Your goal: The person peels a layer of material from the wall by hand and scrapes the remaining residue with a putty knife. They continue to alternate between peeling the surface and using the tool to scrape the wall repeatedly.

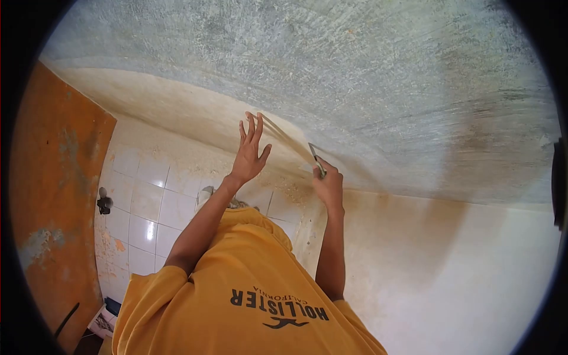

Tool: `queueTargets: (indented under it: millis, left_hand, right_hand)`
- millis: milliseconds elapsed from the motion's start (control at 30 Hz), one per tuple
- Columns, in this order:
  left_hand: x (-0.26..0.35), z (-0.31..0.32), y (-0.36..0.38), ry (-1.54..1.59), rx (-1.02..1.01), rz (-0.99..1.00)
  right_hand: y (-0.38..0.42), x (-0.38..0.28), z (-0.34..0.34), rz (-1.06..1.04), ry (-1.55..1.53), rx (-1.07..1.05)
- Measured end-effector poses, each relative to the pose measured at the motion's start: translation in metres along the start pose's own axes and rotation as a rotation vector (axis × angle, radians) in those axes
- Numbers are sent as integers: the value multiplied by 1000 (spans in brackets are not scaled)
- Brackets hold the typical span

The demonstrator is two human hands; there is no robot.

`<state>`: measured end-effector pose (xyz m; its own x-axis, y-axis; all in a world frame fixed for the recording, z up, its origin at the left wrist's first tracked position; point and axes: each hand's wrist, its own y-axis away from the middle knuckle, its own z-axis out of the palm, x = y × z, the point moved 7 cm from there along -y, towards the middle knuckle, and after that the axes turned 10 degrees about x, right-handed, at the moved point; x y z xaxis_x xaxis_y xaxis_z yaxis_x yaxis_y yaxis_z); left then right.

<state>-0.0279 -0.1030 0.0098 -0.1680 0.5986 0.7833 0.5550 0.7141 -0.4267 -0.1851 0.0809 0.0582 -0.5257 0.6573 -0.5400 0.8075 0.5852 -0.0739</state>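
My right hand (328, 184) grips a scraper (313, 151). Its thin flat blade points up at the wall, right at the line where the blue-grey mottled surface (355, 77) meets a smoother cream patch (160, 94). To the left, my left hand (249, 158) is raised with fingers spread and nothing held, its fingertips over the cream patch near its upper edge. Narrow dark streaks, like shadows, run along the wall between the two hands.
An orange wall (65, 171) with peeled spots stands at the left. Below lies a white tiled floor (142, 201) with scattered flakes and a small dark object (105, 202). A pale wall (438, 254) is on the right.
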Motion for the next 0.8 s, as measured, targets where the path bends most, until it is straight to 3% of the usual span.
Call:
queueTargets:
  millis: [200, 300, 500, 700, 800]
  left_hand:
    - [1, -4, 0, 4, 0, -15]
    - [1, -6, 1, 21, -3, -17]
    - [1, -14, 0, -17, -75, -6]
    - [0, -9, 0, -98, -68, 3]
    - [-2, -8, -1, -163, -94, 19]
  right_hand:
    - [3, -7, -18, 119, -64, -41]
    - [-5, 9, 16, 3, 3, -26]
    - [8, 11, -13, 0, -93, 74]
    - [1, 16, -9, 77, -96, -35]
    - [4, 46, -2, -45, -145, 76]
